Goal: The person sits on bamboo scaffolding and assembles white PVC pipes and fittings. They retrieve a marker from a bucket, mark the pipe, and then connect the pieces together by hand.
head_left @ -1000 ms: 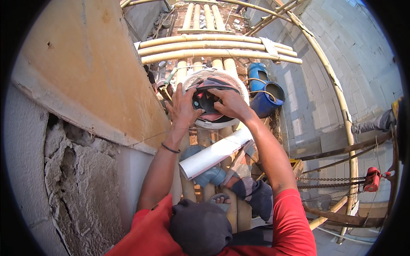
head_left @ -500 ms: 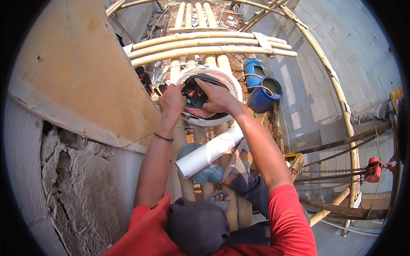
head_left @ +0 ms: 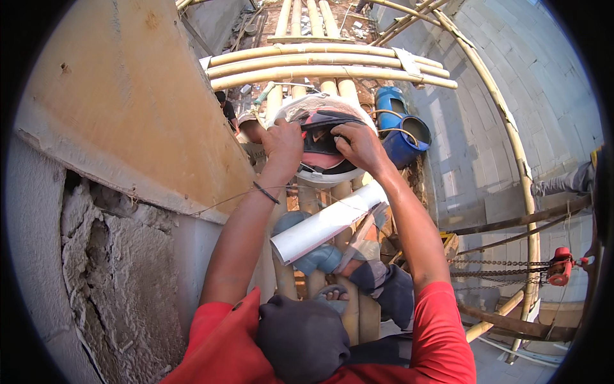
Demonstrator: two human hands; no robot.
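Bag (head_left: pixel 324 143) is lying inside the white bucket (head_left: pixel 329 176), between the hands, its dark mouth running roughly left to right. Left hand (head_left: pixel 283 144) is pinching the left edge; right hand (head_left: pixel 361 148) is curling its fingers at the right edge, grip hidden, cannot tell. Neither hand is sitting clearly nearer. White tube (head_left: pixel 326 224) is lying on the near side, slanting up rightward

One left hand (head_left: pixel 283 144) and one right hand (head_left: pixel 362 147), so two, plus two red sleeves (head_left: pixel 441 320) and one dark wristband (head_left: pixel 266 192). I count one pink-and-black bag (head_left: pixel 320 160), one white bucket (head_left: pixel 332 178), one white tube (head_left: pixel 329 222), one sandalled foot (head_left: pixel 334 294), three crosswise bamboo poles (head_left: pixel 332 59), four lengthwise poles (head_left: pixel 296 18) past those, two blue drums (head_left: pixel 404 150), one red chain hoist (head_left: pixel 559 266).
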